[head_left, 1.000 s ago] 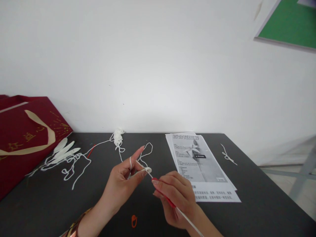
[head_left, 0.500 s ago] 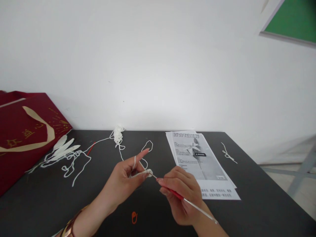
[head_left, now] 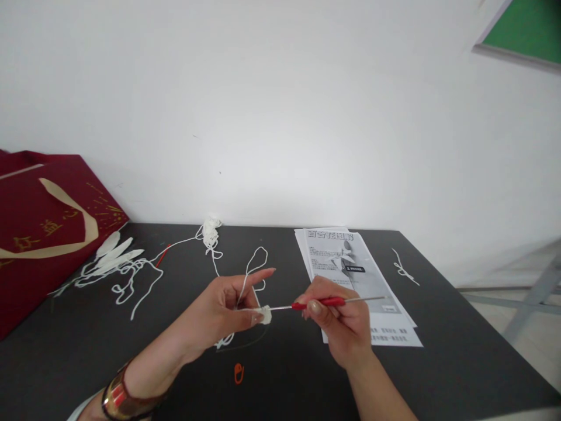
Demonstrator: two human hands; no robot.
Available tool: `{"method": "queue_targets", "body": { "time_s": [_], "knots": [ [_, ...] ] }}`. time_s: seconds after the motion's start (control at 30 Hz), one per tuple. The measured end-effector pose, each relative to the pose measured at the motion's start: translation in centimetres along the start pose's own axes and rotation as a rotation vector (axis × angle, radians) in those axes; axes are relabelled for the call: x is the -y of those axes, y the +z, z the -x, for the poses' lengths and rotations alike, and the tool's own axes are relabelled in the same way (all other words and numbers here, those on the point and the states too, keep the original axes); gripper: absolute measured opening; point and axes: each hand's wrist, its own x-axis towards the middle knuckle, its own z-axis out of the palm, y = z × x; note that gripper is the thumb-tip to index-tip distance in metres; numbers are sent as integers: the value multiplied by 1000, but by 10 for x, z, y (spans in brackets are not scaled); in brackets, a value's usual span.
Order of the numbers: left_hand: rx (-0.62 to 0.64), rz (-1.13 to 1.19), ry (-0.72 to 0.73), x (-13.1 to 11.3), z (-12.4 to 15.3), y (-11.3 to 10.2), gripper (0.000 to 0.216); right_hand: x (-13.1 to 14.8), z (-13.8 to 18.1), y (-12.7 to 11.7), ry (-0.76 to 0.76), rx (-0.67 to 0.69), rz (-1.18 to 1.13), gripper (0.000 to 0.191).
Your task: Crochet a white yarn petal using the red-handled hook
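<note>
A small white crochet piece (head_left: 265, 315) is pinched between the thumb and fingers of my left hand (head_left: 225, 310). White yarn (head_left: 248, 270) loops up around its outstretched index finger, and more strands hang below the hand. My right hand (head_left: 339, 318) grips the red handle of a crochet hook (head_left: 322, 303), held nearly level. The hook's thin metal shaft points left, and its tip meets the crochet piece; the exact stitch it is in is too small to make out. On the table below lies an orange stitch marker (head_left: 238, 373).
Printed pattern sheets (head_left: 394, 338) lie right of centre on the dark table (head_left: 456, 362). A tied bit of yarn (head_left: 405, 272) is farther right. Behind my left hand is a yarn bundle (head_left: 211, 233). White petal-shaped pieces (head_left: 116, 254) lie beside a dark red bag (head_left: 39, 213).
My right hand has turned the hook from a slant to nearly level and moved slightly right. My left hand still pinches the crochet piece, which now shows more. The view has shifted slightly.
</note>
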Motion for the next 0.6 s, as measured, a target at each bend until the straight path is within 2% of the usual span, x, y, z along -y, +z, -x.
{"method": "queue_targets", "body": {
  "time_s": [0.07,0.23,0.4,0.5,0.6],
  "knots": [
    [29,10,-12,-1,1,-1,45,-4,0,1,82,-41,-152,15],
    [35,49,-20,0,2,0,54,-9,-10,6,328,-127,-469,20],
    [-87,13,53,3,1,2,58,-16,-18,17,610,-215,-670,24],
    [-186,-6,143,5,1,5,54,-20,-17,23,680,-230,-731,23],
    [-248,-24,208,6,0,8,41,-19,-16,27,691,-228,-756,24]
  ]
}}
